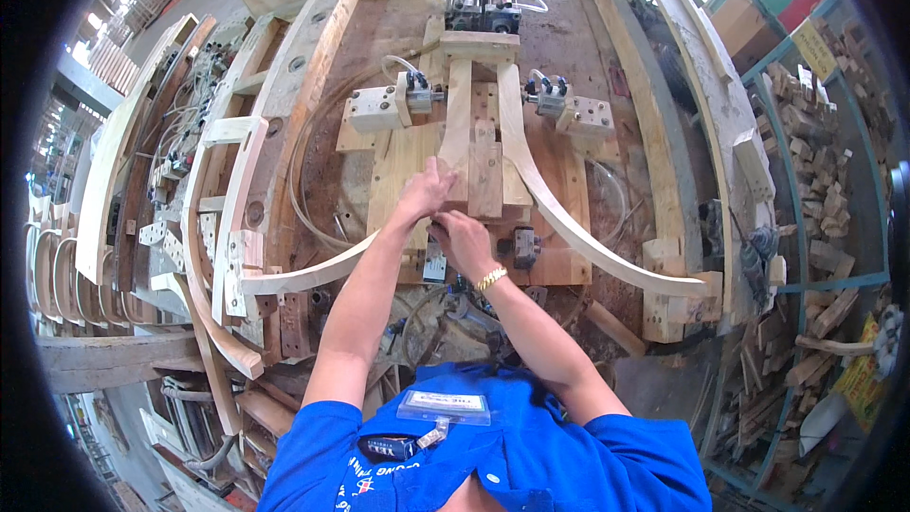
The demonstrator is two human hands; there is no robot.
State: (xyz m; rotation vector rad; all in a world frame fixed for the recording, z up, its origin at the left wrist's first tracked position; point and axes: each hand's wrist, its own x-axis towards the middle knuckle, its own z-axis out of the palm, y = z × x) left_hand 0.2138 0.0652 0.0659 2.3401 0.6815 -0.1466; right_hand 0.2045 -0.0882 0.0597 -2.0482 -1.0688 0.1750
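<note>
My left hand (428, 190) is closed over the left curved wooden leg (322, 275), covering part of it where it bends beside the centre block. Just below and to the right, my right hand (464, 241) has its fingers drawn together at the jig's front; what they hold, if anything, is hidden. A matching right curved leg (569, 232) sweeps out to the right. Both legs run along the wooden centre block (485, 171) of the jig. Small air cylinders on wooden mounts flank them, the left mount (377, 108) and the right mount (586, 116).
A larger air cylinder unit (483, 5) stands at the jig's far end. Wooden frame parts (223, 180) lean at the left. A long rail (654, 123) borders the right. Wood offcuts (825, 161) fill a rack beyond it. Air hoses loop around the jig.
</note>
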